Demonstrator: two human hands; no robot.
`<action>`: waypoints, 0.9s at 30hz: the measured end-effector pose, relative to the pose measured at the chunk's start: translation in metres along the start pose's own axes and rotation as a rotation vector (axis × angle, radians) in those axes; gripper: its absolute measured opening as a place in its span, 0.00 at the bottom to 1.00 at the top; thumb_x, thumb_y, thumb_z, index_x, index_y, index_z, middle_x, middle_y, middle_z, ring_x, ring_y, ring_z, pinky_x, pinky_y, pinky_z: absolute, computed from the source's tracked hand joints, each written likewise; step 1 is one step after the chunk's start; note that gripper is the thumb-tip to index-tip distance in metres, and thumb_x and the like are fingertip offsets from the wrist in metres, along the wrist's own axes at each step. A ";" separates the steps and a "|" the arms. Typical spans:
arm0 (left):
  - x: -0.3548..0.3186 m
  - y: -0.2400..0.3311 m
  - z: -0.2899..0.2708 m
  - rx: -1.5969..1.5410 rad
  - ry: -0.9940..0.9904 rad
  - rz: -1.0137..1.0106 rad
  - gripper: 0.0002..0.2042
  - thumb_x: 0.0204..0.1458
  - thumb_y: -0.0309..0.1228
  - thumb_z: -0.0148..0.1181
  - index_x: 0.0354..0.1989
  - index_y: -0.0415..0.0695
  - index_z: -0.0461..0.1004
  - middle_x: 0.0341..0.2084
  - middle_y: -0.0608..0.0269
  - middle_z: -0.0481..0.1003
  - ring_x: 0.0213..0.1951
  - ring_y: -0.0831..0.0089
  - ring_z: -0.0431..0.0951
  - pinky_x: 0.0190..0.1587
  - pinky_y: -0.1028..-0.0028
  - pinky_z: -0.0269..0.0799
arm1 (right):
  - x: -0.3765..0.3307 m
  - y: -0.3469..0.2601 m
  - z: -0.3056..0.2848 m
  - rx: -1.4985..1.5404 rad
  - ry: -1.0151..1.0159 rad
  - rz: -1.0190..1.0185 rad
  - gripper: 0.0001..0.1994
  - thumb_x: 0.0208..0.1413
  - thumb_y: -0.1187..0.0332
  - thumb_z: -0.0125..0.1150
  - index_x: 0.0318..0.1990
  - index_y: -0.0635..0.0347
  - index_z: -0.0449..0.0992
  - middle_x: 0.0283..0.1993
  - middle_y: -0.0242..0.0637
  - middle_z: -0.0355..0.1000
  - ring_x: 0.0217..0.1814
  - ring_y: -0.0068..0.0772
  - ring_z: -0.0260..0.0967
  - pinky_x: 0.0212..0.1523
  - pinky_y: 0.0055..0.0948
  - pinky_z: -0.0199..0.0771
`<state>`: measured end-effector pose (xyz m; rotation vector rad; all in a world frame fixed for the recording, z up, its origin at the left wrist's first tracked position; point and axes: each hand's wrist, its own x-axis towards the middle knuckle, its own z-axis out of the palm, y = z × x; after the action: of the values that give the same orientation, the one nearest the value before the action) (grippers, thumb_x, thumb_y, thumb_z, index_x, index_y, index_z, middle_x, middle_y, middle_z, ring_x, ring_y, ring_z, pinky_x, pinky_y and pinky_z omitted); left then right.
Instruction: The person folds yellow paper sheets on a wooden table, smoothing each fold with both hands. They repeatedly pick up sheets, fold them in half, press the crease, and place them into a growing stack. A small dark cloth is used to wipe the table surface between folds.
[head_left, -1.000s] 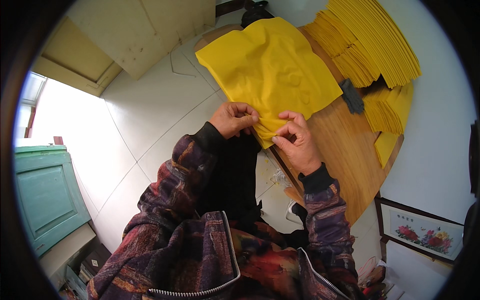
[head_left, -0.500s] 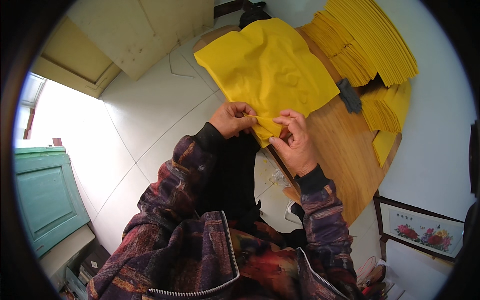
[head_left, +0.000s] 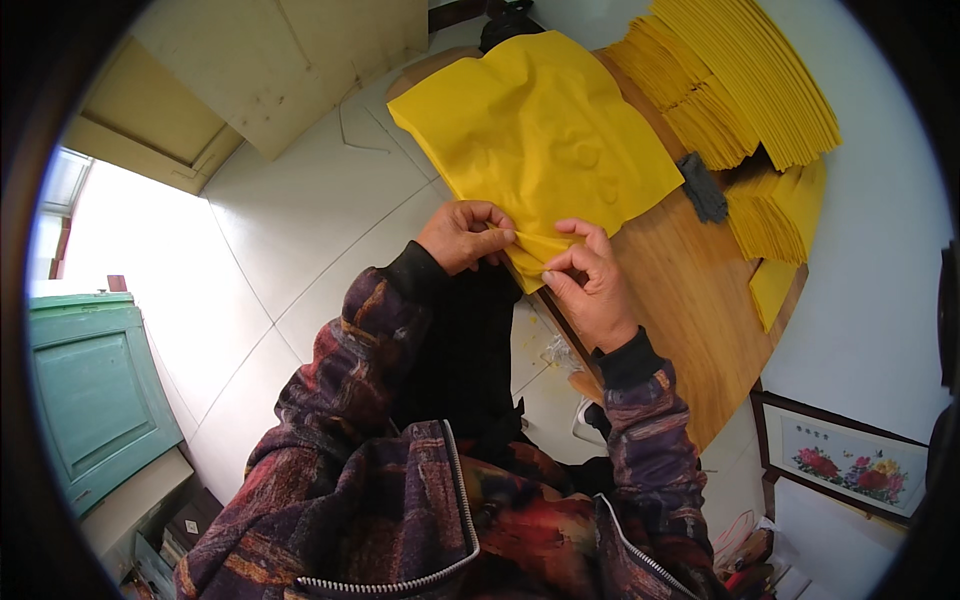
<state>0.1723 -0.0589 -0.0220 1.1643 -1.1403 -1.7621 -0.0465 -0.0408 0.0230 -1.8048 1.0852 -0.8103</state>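
A wide yellow fabric piece point(head_left: 540, 130) lies over the near left side of the wooden table, wrinkled, with round bumps showing on its surface. Its near corner is folded over and lifted toward me. My left hand point(head_left: 463, 238) pinches the folded edge between thumb and fingers. To the right, my right hand point(head_left: 588, 285) has thumb and index finger pressed together on the same fold, its other fingers raised. What lies under the fabric is hidden.
Stacks of folded yellow fabric point(head_left: 750, 80) stand along the table's point(head_left: 680, 310) far right side. A dark grey cloth point(head_left: 703, 188) lies beside them. A framed flower picture point(head_left: 845, 458) leans at the lower right; a green cabinet door point(head_left: 100, 400) is at the left.
My right thumb and index finger have come together on the fold, and the folded corner sits slightly lower. My left hand keeps its hold almost unmoved.
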 end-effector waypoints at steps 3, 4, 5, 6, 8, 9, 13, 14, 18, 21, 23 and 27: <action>0.001 -0.001 -0.002 0.001 -0.021 0.016 0.08 0.53 0.35 0.61 0.34 0.44 0.75 0.23 0.69 0.77 0.23 0.83 0.74 0.21 0.84 0.63 | 0.003 -0.002 -0.003 0.054 -0.035 0.070 0.05 0.48 0.79 0.63 0.29 0.62 0.72 0.55 0.37 0.60 0.39 0.22 0.65 0.38 0.19 0.67; 0.001 -0.001 -0.002 -0.002 -0.024 0.016 0.08 0.53 0.35 0.61 0.34 0.44 0.75 0.23 0.69 0.77 0.23 0.83 0.74 0.21 0.84 0.63 | 0.004 -0.003 -0.003 0.061 -0.045 0.086 0.05 0.48 0.79 0.63 0.30 0.62 0.72 0.56 0.35 0.60 0.38 0.20 0.63 0.37 0.18 0.66; 0.001 -0.001 -0.002 -0.003 -0.023 0.011 0.08 0.53 0.35 0.61 0.34 0.44 0.75 0.23 0.69 0.77 0.23 0.83 0.74 0.21 0.84 0.63 | 0.005 -0.003 -0.004 0.063 -0.052 0.092 0.05 0.48 0.79 0.63 0.30 0.62 0.72 0.56 0.35 0.60 0.38 0.20 0.63 0.37 0.18 0.66; 0.002 -0.002 -0.002 -0.003 -0.019 0.000 0.08 0.53 0.35 0.61 0.34 0.44 0.75 0.23 0.69 0.77 0.23 0.83 0.74 0.21 0.84 0.63 | 0.005 -0.004 -0.005 0.069 -0.054 0.106 0.05 0.48 0.79 0.63 0.30 0.61 0.72 0.56 0.35 0.60 0.38 0.20 0.63 0.37 0.18 0.66; 0.002 -0.002 -0.002 0.003 -0.017 0.005 0.08 0.53 0.35 0.61 0.34 0.44 0.75 0.23 0.69 0.77 0.23 0.83 0.73 0.21 0.84 0.63 | 0.006 -0.004 -0.004 0.059 -0.053 0.114 0.05 0.47 0.79 0.63 0.29 0.62 0.72 0.55 0.36 0.60 0.38 0.22 0.65 0.37 0.19 0.67; 0.002 -0.002 -0.001 0.004 -0.018 0.010 0.08 0.53 0.35 0.60 0.34 0.44 0.75 0.22 0.69 0.77 0.23 0.83 0.73 0.21 0.84 0.63 | 0.005 -0.004 -0.003 0.041 -0.048 0.109 0.05 0.46 0.79 0.63 0.29 0.63 0.72 0.54 0.37 0.60 0.39 0.23 0.66 0.37 0.21 0.69; 0.000 -0.001 -0.001 0.094 0.035 0.004 0.08 0.53 0.36 0.60 0.34 0.45 0.75 0.21 0.69 0.75 0.22 0.83 0.73 0.21 0.82 0.63 | 0.001 0.006 -0.003 0.107 -0.048 0.040 0.04 0.47 0.78 0.63 0.30 0.63 0.73 0.54 0.40 0.61 0.38 0.25 0.67 0.37 0.22 0.70; -0.001 -0.001 -0.001 0.083 0.048 0.014 0.08 0.53 0.36 0.60 0.33 0.45 0.75 0.20 0.69 0.75 0.22 0.83 0.72 0.21 0.82 0.63 | 0.000 0.012 -0.010 0.118 -0.020 0.024 0.03 0.49 0.76 0.62 0.30 0.64 0.73 0.52 0.39 0.62 0.38 0.26 0.67 0.37 0.22 0.69; 0.000 0.001 -0.002 0.109 0.029 -0.006 0.05 0.54 0.32 0.58 0.33 0.44 0.74 0.21 0.69 0.74 0.22 0.83 0.72 0.22 0.84 0.62 | 0.010 0.053 -0.072 -0.203 0.511 0.125 0.05 0.53 0.73 0.59 0.35 0.64 0.74 0.48 0.41 0.66 0.41 0.32 0.68 0.38 0.26 0.70; 0.002 -0.001 -0.001 0.009 -0.002 0.043 0.05 0.54 0.31 0.59 0.32 0.43 0.74 0.20 0.69 0.74 0.21 0.83 0.73 0.21 0.85 0.62 | 0.023 0.090 -0.117 -0.568 0.737 0.196 0.08 0.55 0.72 0.57 0.41 0.65 0.73 0.48 0.43 0.66 0.43 0.40 0.69 0.40 0.32 0.71; 0.002 -0.002 -0.002 0.008 -0.006 0.043 0.05 0.54 0.32 0.59 0.32 0.44 0.75 0.20 0.69 0.75 0.21 0.83 0.73 0.21 0.84 0.62 | 0.031 0.111 -0.135 -0.844 0.761 0.154 0.11 0.56 0.71 0.56 0.44 0.66 0.72 0.49 0.43 0.66 0.43 0.47 0.69 0.41 0.37 0.71; 0.003 -0.001 -0.003 0.054 0.006 0.021 0.06 0.53 0.33 0.59 0.32 0.43 0.75 0.19 0.68 0.75 0.21 0.82 0.73 0.21 0.84 0.63 | 0.044 0.137 -0.153 -0.979 0.746 0.244 0.08 0.55 0.70 0.55 0.40 0.61 0.74 0.44 0.45 0.69 0.42 0.54 0.69 0.41 0.45 0.70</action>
<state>0.1740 -0.0622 -0.0250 1.1842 -1.1987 -1.7210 -0.2048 -0.1672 -0.0312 -2.0760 2.4581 -0.8956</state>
